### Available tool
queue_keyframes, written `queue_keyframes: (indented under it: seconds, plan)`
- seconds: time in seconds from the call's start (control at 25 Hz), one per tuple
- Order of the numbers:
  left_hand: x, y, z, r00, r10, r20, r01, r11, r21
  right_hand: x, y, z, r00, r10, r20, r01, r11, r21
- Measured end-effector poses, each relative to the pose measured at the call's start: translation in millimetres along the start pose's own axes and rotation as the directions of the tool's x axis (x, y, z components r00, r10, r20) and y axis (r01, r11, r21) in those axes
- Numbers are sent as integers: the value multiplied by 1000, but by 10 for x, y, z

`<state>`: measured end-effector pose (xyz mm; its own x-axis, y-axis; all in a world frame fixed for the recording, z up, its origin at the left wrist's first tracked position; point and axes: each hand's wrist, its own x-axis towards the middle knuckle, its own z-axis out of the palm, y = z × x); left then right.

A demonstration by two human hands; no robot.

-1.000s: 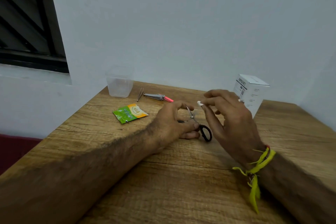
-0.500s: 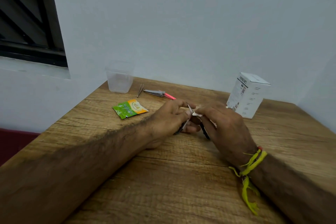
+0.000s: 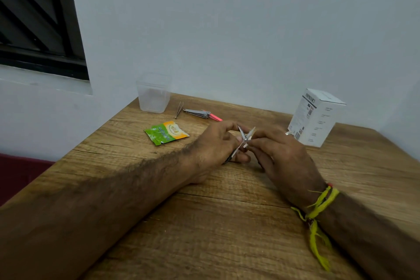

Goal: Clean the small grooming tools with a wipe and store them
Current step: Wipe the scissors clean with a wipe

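Both hands have closed in together since a second ago, when the right one hovered apart with the wipe raised. Now the left hand grips the scissors, blades spread and pointing up, just above the worktop. The right hand pinches a small white wipe against one blade. Tweezers and nail clippers, with a pink tool beside them, lie near the back edge, next to a clear tub. A green sachet lies left of the hands; a white box stands to their right.
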<state>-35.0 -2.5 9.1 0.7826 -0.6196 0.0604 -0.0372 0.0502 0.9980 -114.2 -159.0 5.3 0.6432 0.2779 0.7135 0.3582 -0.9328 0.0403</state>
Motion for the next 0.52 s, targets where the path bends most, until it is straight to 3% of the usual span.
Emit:
queue_keyframes:
  seconds: [0.52]
  plan:
    - [-16,75,87,995,62,-80,-51,988,143,16,114,-81,995,29,93,-30,1000,5]
